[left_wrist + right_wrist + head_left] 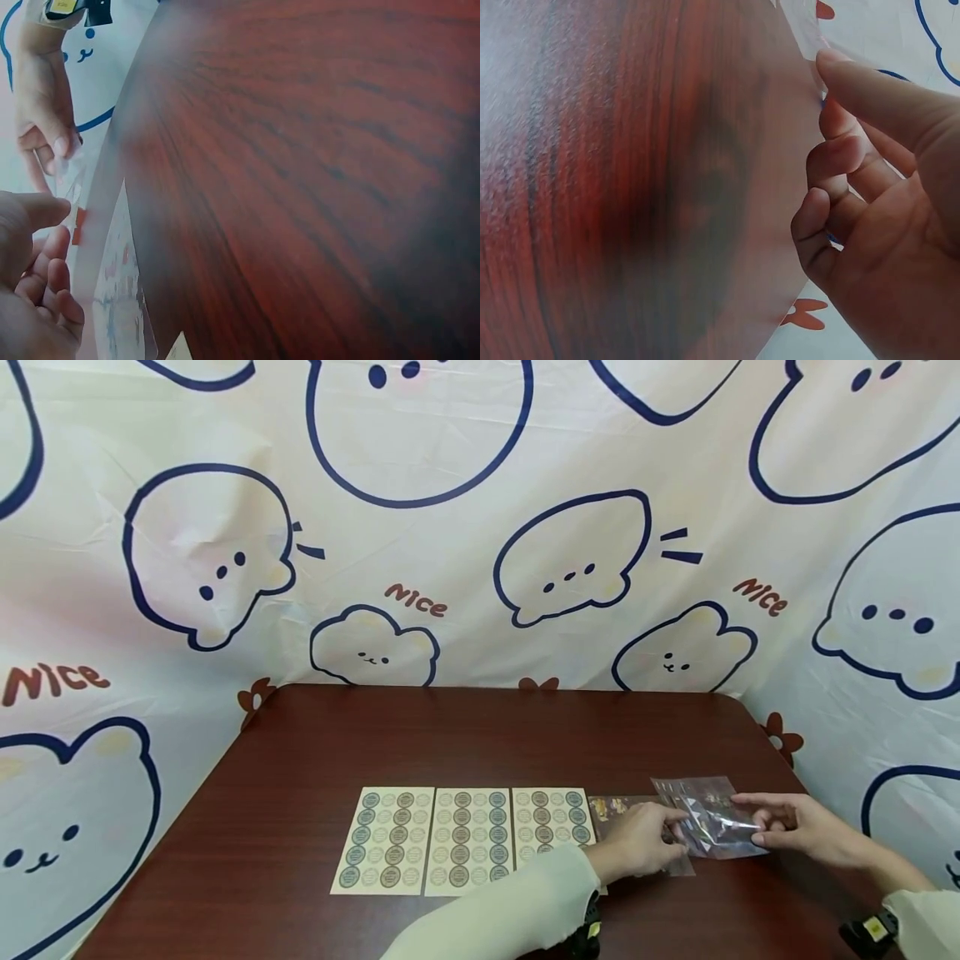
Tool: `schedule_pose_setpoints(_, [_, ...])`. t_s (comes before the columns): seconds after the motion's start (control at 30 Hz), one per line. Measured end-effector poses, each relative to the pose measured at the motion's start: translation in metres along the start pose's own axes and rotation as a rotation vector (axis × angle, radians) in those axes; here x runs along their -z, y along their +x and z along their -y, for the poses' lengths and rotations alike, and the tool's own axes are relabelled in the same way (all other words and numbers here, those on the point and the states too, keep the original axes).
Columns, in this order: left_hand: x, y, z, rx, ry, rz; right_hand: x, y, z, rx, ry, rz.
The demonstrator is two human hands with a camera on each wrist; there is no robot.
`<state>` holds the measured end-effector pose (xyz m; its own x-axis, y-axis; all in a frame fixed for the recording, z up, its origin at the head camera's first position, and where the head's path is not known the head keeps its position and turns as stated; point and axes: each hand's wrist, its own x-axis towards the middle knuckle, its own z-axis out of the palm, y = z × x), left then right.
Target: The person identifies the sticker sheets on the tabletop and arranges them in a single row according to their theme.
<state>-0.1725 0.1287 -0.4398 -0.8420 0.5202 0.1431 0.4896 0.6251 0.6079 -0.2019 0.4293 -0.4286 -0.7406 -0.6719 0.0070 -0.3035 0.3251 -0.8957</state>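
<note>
A clear, crinkled plastic bag (711,817) is held up between the two hands over the right part of the table. My left hand (643,839) pinches its left edge between thumb and forefinger, the other fingers loosely bent in the left wrist view. At the opposite edge, the thumb and fingers of my right hand (797,828) pinch the film; the right wrist view shows a corner of the clear film (804,30) at the thumb tip. Beneath the left hand lies a flat transparent packet (611,807) with small printed figures, partly covered by hand and bag.
Three cream sheets of round stickers (382,841) lie side by side left of the packet, the rightmost one partly behind the left forearm. The dark wooden table (480,735) meets a cartoon-printed cloth (465,552) at the back and sides.
</note>
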Motion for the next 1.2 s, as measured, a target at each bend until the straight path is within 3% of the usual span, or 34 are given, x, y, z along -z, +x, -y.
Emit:
schedule_pose_setpoints(0.37, [-0.006, 0.005, -0.008, -0.016, 0.109, 0.006, 0.003, -0.006, -0.008, 0.031, 0.051, 0.06])
schedule_pose_setpoints(1.03, [-0.02, 0.006, -0.012, 0.043, 0.048, 0.045, 0.002, -0.015, -0.013, -0.007, 0.076, 0.068])
schedule_pose_setpoints(1.2, [-0.02, 0.008, -0.01, 0.053, 0.065, 0.029, 0.005, -0.015, -0.011, -0.036, 0.067, 0.053])
